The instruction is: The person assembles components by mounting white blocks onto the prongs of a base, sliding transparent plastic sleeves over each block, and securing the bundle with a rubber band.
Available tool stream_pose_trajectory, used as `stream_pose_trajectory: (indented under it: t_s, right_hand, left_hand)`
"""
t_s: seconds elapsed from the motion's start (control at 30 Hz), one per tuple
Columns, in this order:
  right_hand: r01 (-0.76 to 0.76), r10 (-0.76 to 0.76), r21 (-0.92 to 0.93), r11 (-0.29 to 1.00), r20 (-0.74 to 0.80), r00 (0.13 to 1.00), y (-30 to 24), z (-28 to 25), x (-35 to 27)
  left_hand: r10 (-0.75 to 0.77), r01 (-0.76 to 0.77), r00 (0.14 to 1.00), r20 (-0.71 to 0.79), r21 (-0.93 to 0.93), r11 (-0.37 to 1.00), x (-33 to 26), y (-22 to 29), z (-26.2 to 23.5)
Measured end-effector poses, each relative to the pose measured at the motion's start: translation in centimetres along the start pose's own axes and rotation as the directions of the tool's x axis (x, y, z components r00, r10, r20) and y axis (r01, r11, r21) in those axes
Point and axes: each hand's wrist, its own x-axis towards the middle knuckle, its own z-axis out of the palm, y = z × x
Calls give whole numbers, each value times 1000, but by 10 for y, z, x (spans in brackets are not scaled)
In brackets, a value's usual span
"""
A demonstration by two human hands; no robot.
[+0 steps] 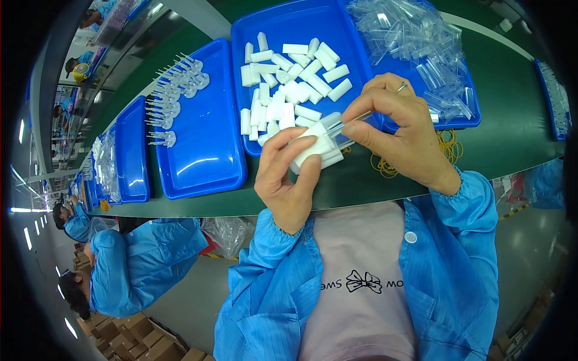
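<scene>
My left hand [283, 180] is closed around a small bunch of white block-shaped pieces [316, 147], held above the front of the table. Clear narrow plastic parts and thin rods stick out from the bunch toward the right. At its right side my right hand [412, 129] pinches a thin rod [359, 117] between thumb and forefinger. How the rod sits in the bunch is partly hidden by the fingers. Just behind both hands a blue tray [355, 36] holds many loose white blocks [295, 90].
Clear plastic sleeves [409, 42] heap in the right-hand tray. Yellow rubber bands [448, 147] lie beside my right wrist. A left-hand blue tray [201, 162] carries clear round-based parts with thin stems [180, 84]. Further left, a person in blue [138, 259] sits at the same green table.
</scene>
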Motion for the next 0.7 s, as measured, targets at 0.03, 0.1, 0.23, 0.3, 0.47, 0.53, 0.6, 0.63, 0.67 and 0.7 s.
stream_pose_trajectory:
  t_s: [0.03, 0.1, 0.23, 0.3, 0.47, 0.53, 0.6, 0.63, 0.67, 0.7]
  right_hand:
    - [-2, 2, -1, 1000, -1, 1000, -1, 1, 0]
    - [17, -17, 2, 1000, -20, 1000, -3, 3, -1]
    - [-59, 61, 110, 992, -12, 998, 3, 9, -3]
    - [-117, 117, 146, 982, 4, 993, 2, 11, -5]
    - [-104, 103, 99, 990, 17, 995, 0, 11, -7]
    - [-36, 36, 50, 998, -11, 999, -5, 12, -8]
    - [-27, 29, 68, 997, -30, 999, -13, 11, -7]
    - [-27, 30, 68, 997, -31, 999, -14, 10, -6]
    - [-35, 37, 83, 996, -20, 999, -15, 8, -6]
    - [-41, 42, 97, 994, -8, 999, -15, 8, -6]
  left_hand:
    - [-17, 17, 1000, -3, -35, 999, 0, -1, 0]
    - [-51, 51, 999, 4, -102, 993, 0, -2, -1]
    - [-121, 121, 993, 14, -219, 968, -4, -5, -2]
    - [-96, 95, 995, 8, -203, 975, -7, -7, -2]
    - [-89, 89, 996, 8, -201, 976, -8, -13, -2]
    - [-133, 133, 991, 18, -256, 957, -9, -10, -3]
    - [-122, 126, 992, 29, -240, 963, -9, -5, -3]
    - [-113, 119, 993, 41, -224, 967, -9, -4, -3]
    - [-112, 119, 993, 42, -223, 967, -10, -4, -4]
    - [-83, 90, 996, 45, -186, 978, -10, -4, -3]
